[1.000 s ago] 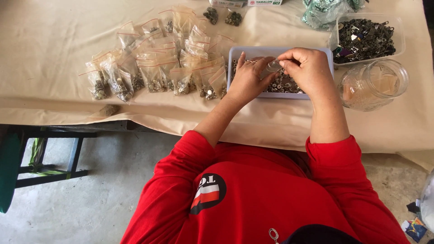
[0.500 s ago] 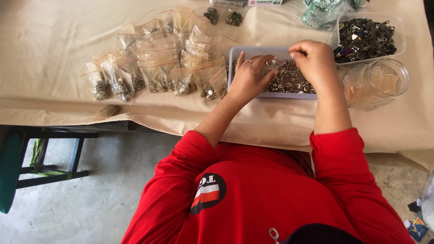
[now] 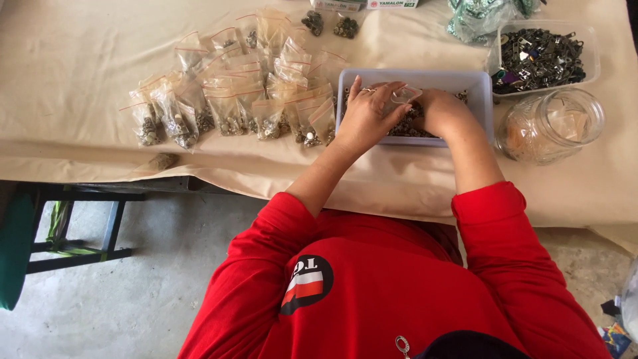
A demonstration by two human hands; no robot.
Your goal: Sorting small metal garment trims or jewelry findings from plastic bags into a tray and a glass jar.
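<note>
One grey tray (image 3: 480, 100) of small metal parts on the desk (image 3: 80, 60); left hand (image 3: 369, 116) pinches one small clear bag (image 3: 404, 97) above it, right hand (image 3: 442, 110) dips into the parts, grip hidden. One glass jar (image 3: 550, 125) and one clear tub (image 3: 541, 56) beside.

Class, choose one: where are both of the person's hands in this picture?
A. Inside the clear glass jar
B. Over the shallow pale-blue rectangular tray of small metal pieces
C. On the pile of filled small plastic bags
B: the left hand and right hand both sit inside the shallow pale-blue rectangular tray, holding a small clear plastic bag between them.
</note>
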